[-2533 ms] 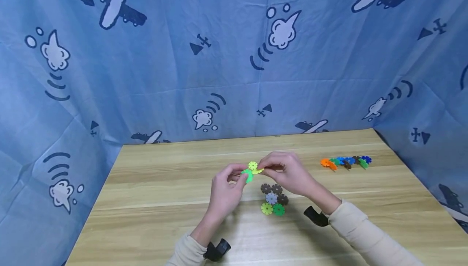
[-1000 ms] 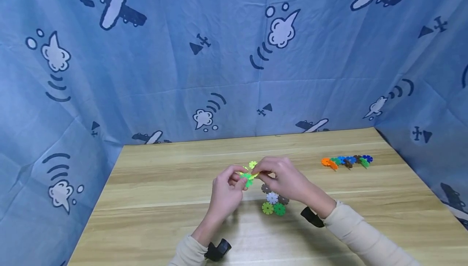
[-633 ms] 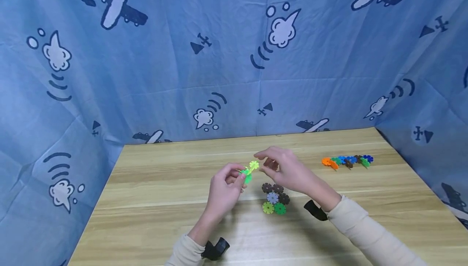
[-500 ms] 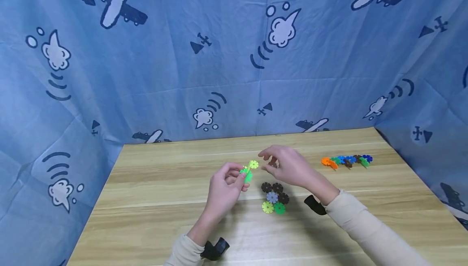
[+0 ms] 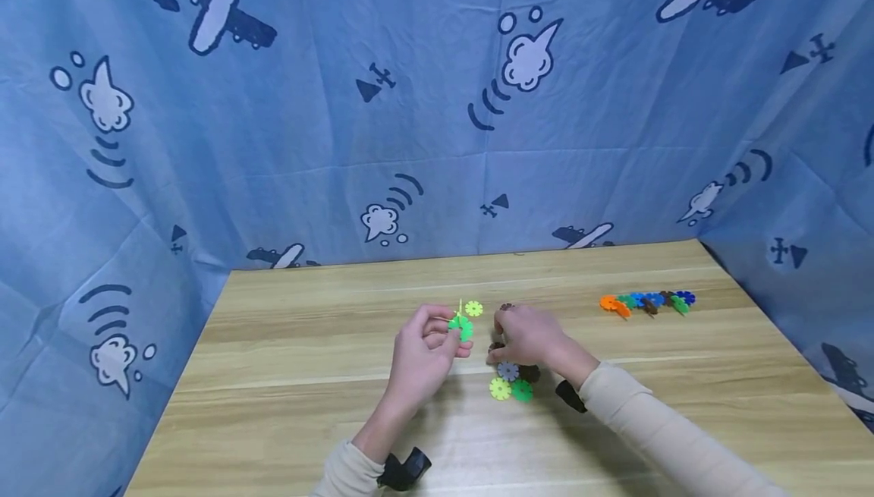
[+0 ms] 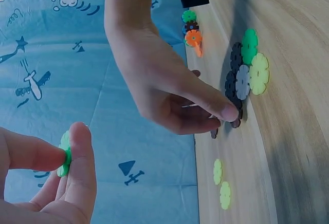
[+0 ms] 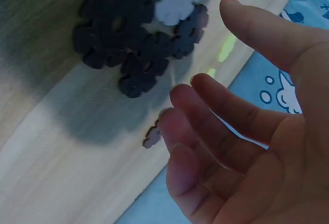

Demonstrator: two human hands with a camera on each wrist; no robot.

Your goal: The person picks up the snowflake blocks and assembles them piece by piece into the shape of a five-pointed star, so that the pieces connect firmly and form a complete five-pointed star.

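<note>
My left hand [image 5: 425, 353] pinches a green snowflake disc [image 5: 462, 328] between thumb and fingers above the table. A thin yellow disc [image 5: 460, 308] stands edge-on against it in the head view. My right hand [image 5: 536, 336] reaches low over a cluster of discs, its thumb apart from its curved fingers with nothing between them in the right wrist view. Dark brown discs [image 7: 118, 23] lie nearest its fingertips, partly hidden by the hand in the head view. Also in the cluster are a grey-blue disc [image 5: 508, 371], a yellow-green disc [image 5: 500, 388] and a green disc [image 5: 522, 390].
Two loose yellow discs [image 6: 225, 195] lie on the wooden table [image 5: 287, 375] near the left hand. A single brown disc [image 5: 507, 306] lies beyond the right hand. Joined orange, blue, green and brown discs [image 5: 649, 301] stand at the back right. A blue curtain [image 5: 423, 102] hangs behind.
My right hand has let go of the yellow disc at the left hand's green disc, drawn away to the right, then come down over the brown discs. The left hand keeps its hold.
</note>
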